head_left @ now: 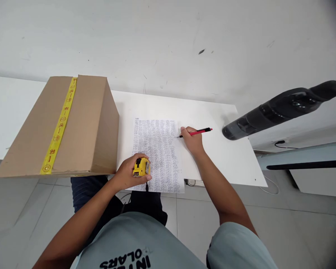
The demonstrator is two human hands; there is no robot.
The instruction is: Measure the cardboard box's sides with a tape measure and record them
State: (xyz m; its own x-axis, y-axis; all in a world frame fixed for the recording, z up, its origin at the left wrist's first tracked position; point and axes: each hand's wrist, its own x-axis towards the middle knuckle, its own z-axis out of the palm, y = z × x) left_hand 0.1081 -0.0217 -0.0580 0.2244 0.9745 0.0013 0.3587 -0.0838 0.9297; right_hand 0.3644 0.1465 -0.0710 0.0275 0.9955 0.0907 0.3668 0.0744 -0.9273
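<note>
My left hand [131,171] is closed around a yellow and black tape measure [140,168], held over the lower left part of a sheet of paper [158,149]. A short black strap hangs below the tape measure. Dense handwriting in columns covers the sheet, whose bottom edge reaches past the table's front edge. My right hand [192,141] grips a red and black pen [201,131] at the sheet's right edge. The pen's tip points left, at or just above the paper; whether it touches I cannot tell.
A large cardboard box [81,127] with yellow printed tape stands left of the paper on the white table [212,160]. To the right, a black handheld vacuum-like device [271,112] rises from the table. The white wall [168,45] runs along the back.
</note>
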